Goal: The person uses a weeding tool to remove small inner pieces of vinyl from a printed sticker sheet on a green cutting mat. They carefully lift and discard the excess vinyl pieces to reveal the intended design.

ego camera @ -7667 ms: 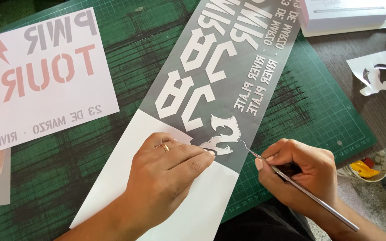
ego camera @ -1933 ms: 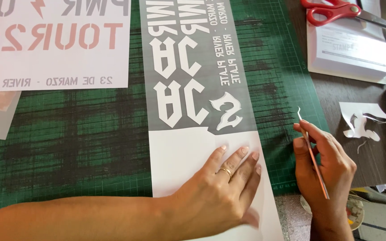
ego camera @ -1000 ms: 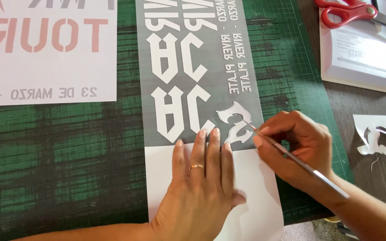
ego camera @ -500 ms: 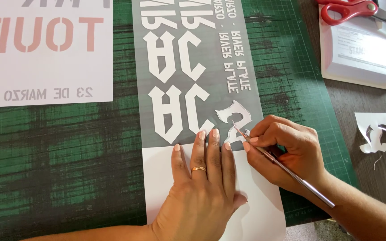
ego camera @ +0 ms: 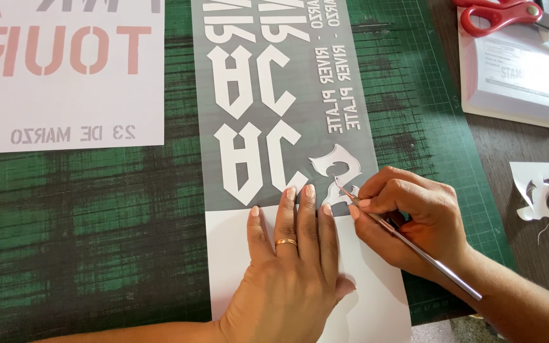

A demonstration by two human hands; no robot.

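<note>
The left hand (ego camera: 293,279) lay flat, fingers spread and gripping nothing, pinning the grey vinyl sheet (ego camera: 274,108) just ahead of its fingertips — likely so it would not shift. The right hand (ego camera: 414,222) pinched a thin metal weeding tool (ego camera: 414,244) pen-like, its long axis slanting from wrist up-left, tip on the curled white figure (ego camera: 338,174) beside the left fingertips.

Left hand (ego camera: 290,273) lies flat, fingers together — right hand (ego camera: 414,219) pinched in a pen grip.

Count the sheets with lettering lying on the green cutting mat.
2. A long grey vinyl sheet with white letters runs down the middle under both hands; a white sheet with pink letters lies at top left. More may lie outside the frame.
</note>
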